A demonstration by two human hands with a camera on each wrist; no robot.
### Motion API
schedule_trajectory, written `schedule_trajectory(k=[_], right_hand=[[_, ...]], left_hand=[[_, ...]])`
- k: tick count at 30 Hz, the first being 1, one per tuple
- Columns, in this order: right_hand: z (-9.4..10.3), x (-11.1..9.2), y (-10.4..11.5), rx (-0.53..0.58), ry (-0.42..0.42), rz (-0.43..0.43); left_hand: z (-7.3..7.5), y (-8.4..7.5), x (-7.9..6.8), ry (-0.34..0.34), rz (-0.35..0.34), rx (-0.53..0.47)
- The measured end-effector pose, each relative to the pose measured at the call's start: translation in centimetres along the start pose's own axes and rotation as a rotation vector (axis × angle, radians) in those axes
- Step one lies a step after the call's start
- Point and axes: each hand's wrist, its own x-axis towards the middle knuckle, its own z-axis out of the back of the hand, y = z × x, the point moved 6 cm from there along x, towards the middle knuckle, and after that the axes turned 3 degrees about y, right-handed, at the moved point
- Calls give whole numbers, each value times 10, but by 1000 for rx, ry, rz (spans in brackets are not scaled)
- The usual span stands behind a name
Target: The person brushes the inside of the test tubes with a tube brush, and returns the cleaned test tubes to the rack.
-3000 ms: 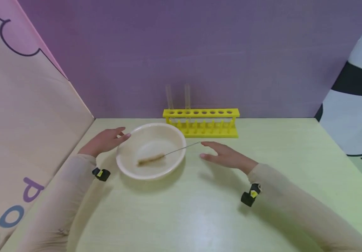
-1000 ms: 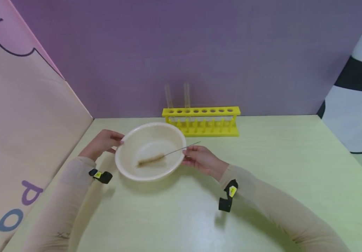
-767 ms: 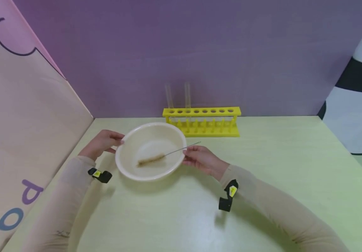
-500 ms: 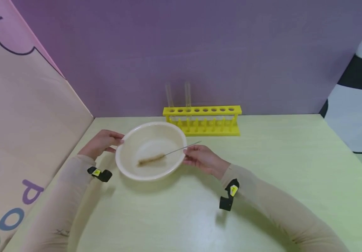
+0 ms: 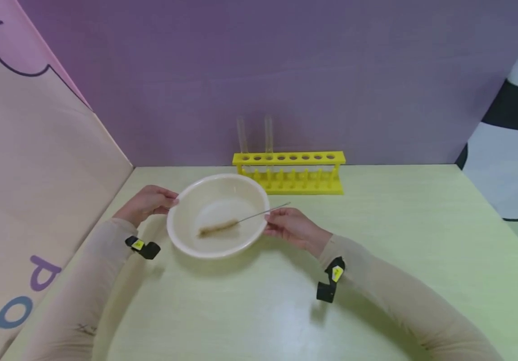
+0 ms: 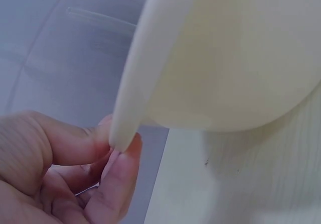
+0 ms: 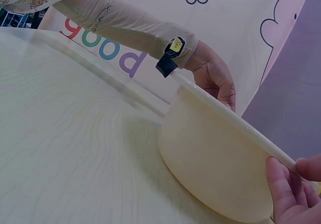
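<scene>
A cream plastic basin [image 5: 218, 248] is held at both sides by its rim. My left hand [image 5: 150, 204] pinches the left edge, thumb on top and fingers beneath, as the left wrist view shows the rim [image 6: 138, 83] between them. On the right edge, my right hand [image 5: 296, 228] pinches the rim the same way; its fingers [image 7: 283, 184] press the outer wall in the right wrist view. Inside the basin lies a test tube brush [image 5: 218, 228] with tan bristles, its thin wire handle [image 5: 259, 214] crossing the rim above my right fingers. Whether the base touches the table I cannot tell.
Just behind the basin stands a yellow test tube rack [image 5: 295, 188], with two clear test tubes [image 5: 269, 135] upright in its left part. A purple wall [image 5: 304, 75] closes off the table's [image 5: 240, 311] back, and a printed panel [image 5: 28, 165] borders the left side.
Three seconds ago both hands were open beside the basin. They have since taken hold of its rim, the right hand moving in leftward. Lately the basin and brush have shifted slightly right.
</scene>
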Motion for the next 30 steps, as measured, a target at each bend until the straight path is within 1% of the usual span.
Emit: schedule_trajectory(k=[5,10,15,19,22,26,30], right_hand=[[6,-3,1,-17,-20,-7],[14,-7,2,-37,-24,-9],[23,-13,5,-47,-20,-9],[30,-18,8,-62,-13,-10],[35,-22,11,-70,-6,-13],[43,-26,14,-82,3,-26],[52,-29,16,-101,13,-29]], left_hand=[[-4,-2,1,9,-4,-28],[-12,-6,0,23,-20,-53],[-22,-9,1,61,-23,-74],[-30,-9,4,105,-26,-146],[-35,-8,7,124,-18,-212],[-42,-8,10,137,-3,-253],[-50,-10,12,159,4,-268]])
